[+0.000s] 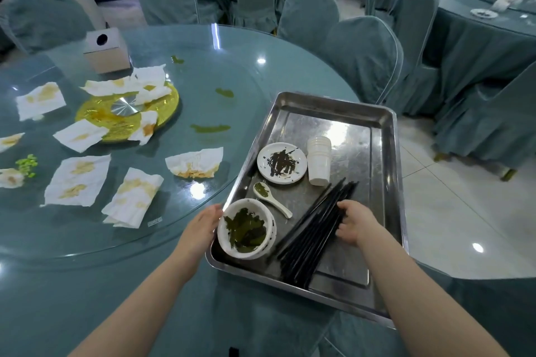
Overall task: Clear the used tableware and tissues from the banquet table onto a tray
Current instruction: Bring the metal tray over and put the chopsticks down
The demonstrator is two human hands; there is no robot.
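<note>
Littering the turntable (232, 72), stained tissues (77, 180) lie beside the tray (333, 101).

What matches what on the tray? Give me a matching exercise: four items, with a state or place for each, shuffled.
Items
1. bowl
2. plate
3. cups
4. chopsticks

States or places
A. black bundle, gripped by the right hand
B. white stack, standing just right of the plate
C. smeared with dark brown streaks
D. green residue inside, next to the left hand

Pairs: 1-D, 2-C, 3-B, 4-A
</note>
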